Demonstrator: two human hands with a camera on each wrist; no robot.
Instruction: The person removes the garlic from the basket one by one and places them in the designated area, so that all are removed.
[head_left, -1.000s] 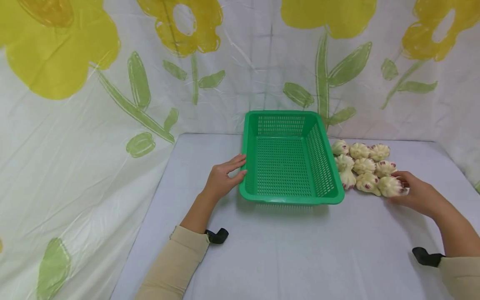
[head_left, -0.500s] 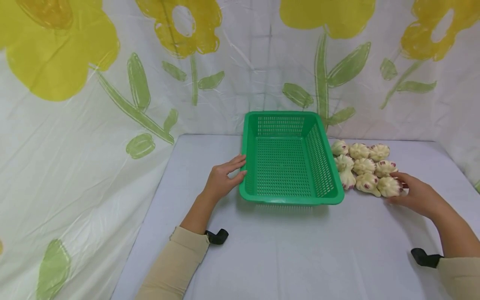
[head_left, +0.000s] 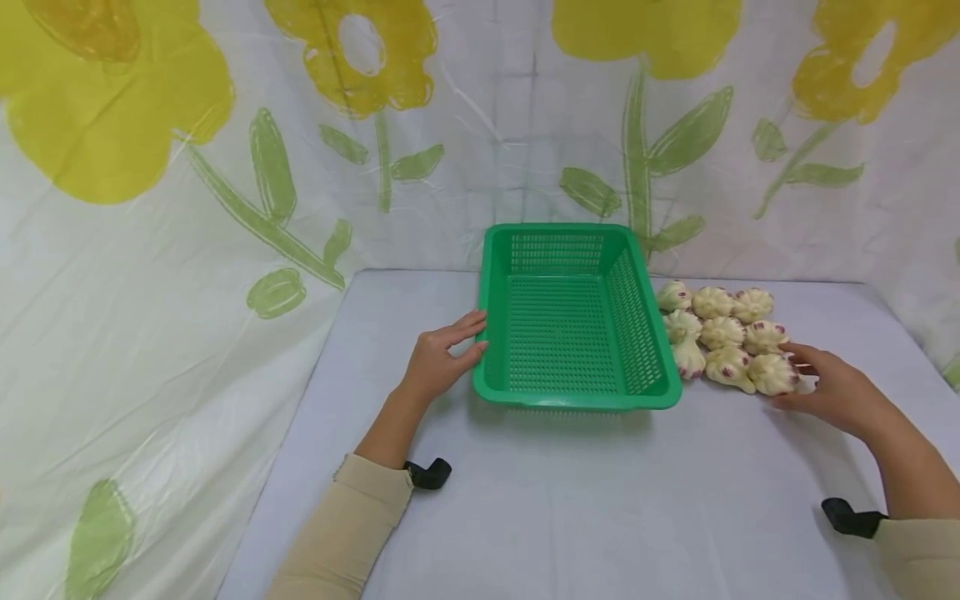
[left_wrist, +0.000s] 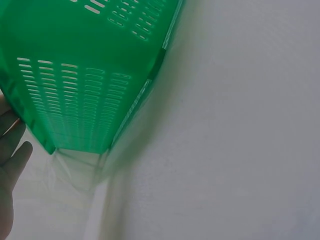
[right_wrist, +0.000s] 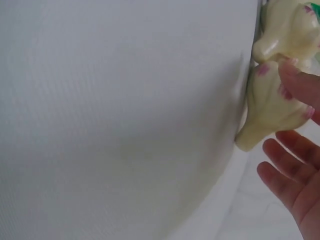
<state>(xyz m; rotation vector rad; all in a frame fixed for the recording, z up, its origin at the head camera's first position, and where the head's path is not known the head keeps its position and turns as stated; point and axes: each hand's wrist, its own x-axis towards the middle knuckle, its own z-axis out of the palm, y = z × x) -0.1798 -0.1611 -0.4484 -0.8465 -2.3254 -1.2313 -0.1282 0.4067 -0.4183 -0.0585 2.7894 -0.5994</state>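
Note:
A green plastic basket with slotted walls stands on the table, nothing in its floor. My left hand touches its left rim with the fingers fairly straight; the left wrist view shows the fingertips at the basket's edge. To the right of the basket, several cream garlic bulbs with purple-pink marks lie in close rows. My right hand holds the front right garlic bulb between thumb and index finger, the bulb on the table. Its other fingers are spread below.
A white cloth covers the table. Behind it hangs a white curtain with yellow flowers and green leaves. Black camera mounts stick out at both wrists. The garlic rows sit close against the basket's right side.
The head view has shifted slightly, so everything sits a little further left. Both hands keep nearly the same places; the right fingers have moved only slightly about the garlic bulb.

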